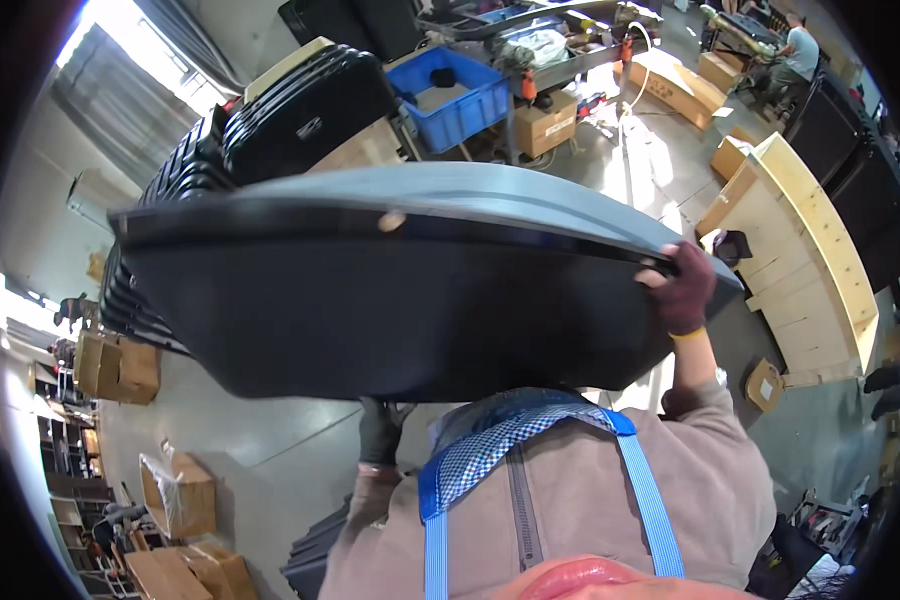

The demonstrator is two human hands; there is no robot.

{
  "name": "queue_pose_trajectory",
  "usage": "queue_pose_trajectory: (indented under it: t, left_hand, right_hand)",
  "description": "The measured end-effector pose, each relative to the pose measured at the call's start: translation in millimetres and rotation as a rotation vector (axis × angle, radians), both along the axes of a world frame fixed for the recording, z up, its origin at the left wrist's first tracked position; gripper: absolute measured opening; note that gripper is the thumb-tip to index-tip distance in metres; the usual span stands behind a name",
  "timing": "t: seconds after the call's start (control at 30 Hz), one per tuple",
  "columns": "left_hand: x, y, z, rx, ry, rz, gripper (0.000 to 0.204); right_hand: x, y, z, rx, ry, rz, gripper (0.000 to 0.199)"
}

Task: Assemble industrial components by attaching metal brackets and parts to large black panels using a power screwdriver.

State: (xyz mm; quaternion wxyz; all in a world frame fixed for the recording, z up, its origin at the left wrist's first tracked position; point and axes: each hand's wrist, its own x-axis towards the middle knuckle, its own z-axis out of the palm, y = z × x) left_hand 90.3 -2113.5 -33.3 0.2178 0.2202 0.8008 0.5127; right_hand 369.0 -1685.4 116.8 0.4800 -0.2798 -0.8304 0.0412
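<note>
A long black hard-shell box [400, 310], shaped much like a car roof box, is held up across my chest. Its upper face catches the light and looks grey-blue, while its flat dark side is turned to me. My right hand [685, 290], in a maroon glove with bare fingertips, grips the upper edge near the right end. Below the near lower edge, my left hand [381, 432] in a dark grey glove holds it from underneath; some of its fingers are hidden behind the box. A small tan spot [392, 221] shows on the box's rim.
Stacked black ribbed shells [305, 120] stand beyond the box at left. Behind are a blue crate [455, 118] and a cluttered workbench [570, 70]. A long wooden crate [805, 260] lies at right. Cardboard boxes [180, 490] stand at lower left. Another person [796, 58] sits far right.
</note>
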Motion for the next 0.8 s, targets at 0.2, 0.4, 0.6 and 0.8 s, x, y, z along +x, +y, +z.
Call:
queue_pose_trajectory:
  t: [0.2,0.4,0.6,0.8]
  left_hand:
    - [-101.6,208.4,18.7,-0.046,0.116,-0.579,0.051]
    - [-165.5,439.6,-2.0,0.327,-0.386,-0.939,0.039]
    - [-158.2,614.8,39.3,0.172,-0.856,-0.962,0.039]
    - [-160.2,799.2,30.3,0.061,-1.018,-0.964,0.042]
  right_hand:
    - [71.2,84.9,5.6,-0.187,0.367,-0.179,0.020]
    - [102.1,112.6,27.2,-0.210,0.393,-0.719,0.013]
    - [75.2,116.1,31.6,-0.168,0.170,-1.249,0.027]
    - [92.5,203.9,10.5,-0.262,0.128,-1.421,0.034]
